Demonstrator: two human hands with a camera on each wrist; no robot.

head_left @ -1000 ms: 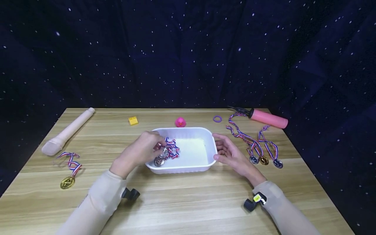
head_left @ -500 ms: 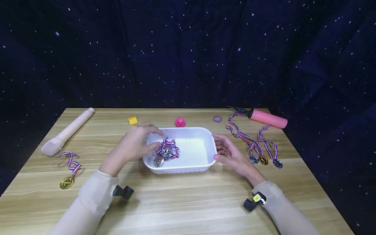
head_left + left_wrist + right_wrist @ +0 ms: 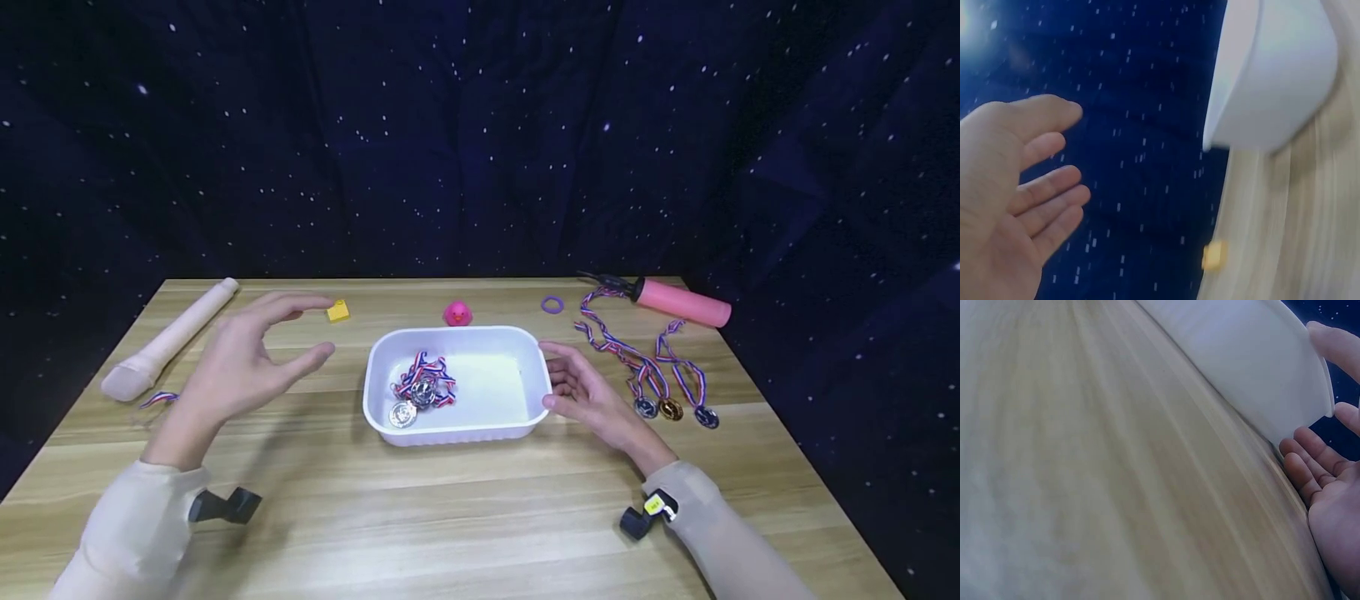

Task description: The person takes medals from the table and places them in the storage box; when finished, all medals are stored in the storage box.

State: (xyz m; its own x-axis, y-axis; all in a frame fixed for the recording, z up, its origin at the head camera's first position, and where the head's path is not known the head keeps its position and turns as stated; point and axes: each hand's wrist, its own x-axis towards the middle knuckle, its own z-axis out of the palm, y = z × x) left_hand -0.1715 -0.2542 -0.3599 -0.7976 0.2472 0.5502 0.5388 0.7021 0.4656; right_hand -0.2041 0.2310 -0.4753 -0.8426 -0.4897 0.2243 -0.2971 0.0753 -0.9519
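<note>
The white tray (image 3: 459, 434) is being borne near the middle of the wooden table (image 3: 442, 517), upright, with two silver-coloured medals (image 3: 402, 414) and their striped ribbons (image 3: 438, 392) being contained in its left half. The left hand (image 3: 242, 360) is being held in the air to the left of the tray, apart from it; its thumb and fingers are being spread, and nothing is being grasped. A striped ribbon end (image 3: 159, 398) is being partly covered from view by that hand. The right hand (image 3: 591, 396) is being placed at the tray's right end, its thumb and fingertips being set against the wall and rim with the fingers loosely bent, unclenched. Along the far side, a yellow brick (image 3: 338, 312), a pink duck (image 3: 457, 314) and a purple ring (image 3: 552, 312) are being noted. To the right, three ribboned medals (image 3: 671, 409) are being observed near a pink pump (image 3: 686, 303); at far left, a pale microphone (image 3: 168, 342) is being recorded. The table is being backed by a dark, star-speckled cloth (image 3: 480, 150).
</note>
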